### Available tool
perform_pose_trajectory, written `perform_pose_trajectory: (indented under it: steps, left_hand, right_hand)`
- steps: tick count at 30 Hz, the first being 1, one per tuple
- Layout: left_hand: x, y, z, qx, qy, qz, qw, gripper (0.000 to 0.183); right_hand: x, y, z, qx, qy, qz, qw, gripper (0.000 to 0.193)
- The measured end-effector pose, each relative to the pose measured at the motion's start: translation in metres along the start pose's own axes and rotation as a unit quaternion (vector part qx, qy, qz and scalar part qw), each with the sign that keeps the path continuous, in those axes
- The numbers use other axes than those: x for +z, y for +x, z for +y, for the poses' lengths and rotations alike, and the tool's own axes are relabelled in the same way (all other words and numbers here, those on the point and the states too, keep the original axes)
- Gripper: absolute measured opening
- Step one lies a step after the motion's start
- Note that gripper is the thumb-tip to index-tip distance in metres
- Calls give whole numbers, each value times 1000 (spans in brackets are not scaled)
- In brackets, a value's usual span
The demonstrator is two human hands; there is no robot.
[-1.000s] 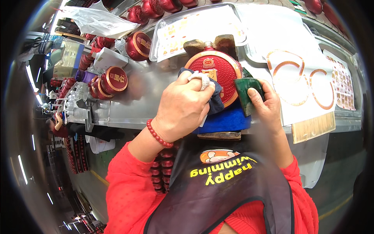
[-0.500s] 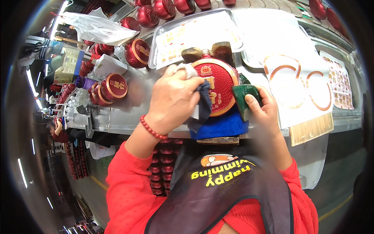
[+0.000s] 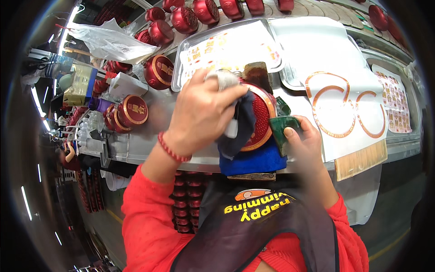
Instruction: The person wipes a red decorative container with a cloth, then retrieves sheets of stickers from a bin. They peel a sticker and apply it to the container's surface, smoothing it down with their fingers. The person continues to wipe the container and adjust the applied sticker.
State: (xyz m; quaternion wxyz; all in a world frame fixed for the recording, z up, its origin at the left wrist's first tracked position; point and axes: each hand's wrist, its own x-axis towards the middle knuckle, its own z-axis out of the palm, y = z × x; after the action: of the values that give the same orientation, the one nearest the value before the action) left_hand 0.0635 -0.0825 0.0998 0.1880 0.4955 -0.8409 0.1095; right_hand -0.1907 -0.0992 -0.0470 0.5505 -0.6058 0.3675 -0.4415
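Observation:
A round red bottle (image 3: 263,112) with a studded face and gold rim lies on a blue cloth pad (image 3: 253,161), braced by a dark wooden block (image 3: 257,76). My left hand (image 3: 197,118), with pale coverings on its fingers and a red bead bracelet at its wrist, is closed on a dark blue-grey cloth (image 3: 242,129). This cloth lies over the left and middle of the bottle's face, hiding most of its gold emblem. At the bottle's right rim, my right hand (image 3: 306,143) grips a flat green scraper (image 3: 281,129) between thumb and fingers.
Behind the bottle is a clear tray (image 3: 176,75) with printed decal sheets. On the right, a white sheet (image 3: 335,145) carries curved orange strips. Other red bottles (image 3: 135,110) stand at left, and several more (image 3: 206,11) line the back. A plastic bag (image 3: 113,38) lies far left.
My left hand has moved the cloth across the bottle's face, covering the gold emblem that showed before. My right hand keeps the green scraper at the right rim. The view has shifted slightly.

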Motion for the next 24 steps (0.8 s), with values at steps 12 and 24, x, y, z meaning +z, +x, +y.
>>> perform_pose_trajectory:
  steps: [12,24]
  left_hand:
    - [30,-70,-47,-170,-260,41,950,36]
    - [69,-133,95,-133,37,147,979,55]
  right_hand:
    - [-2,4,4,-26,-10,-21,999,31]
    - [2,-2,5,-50,23,13,998,28]
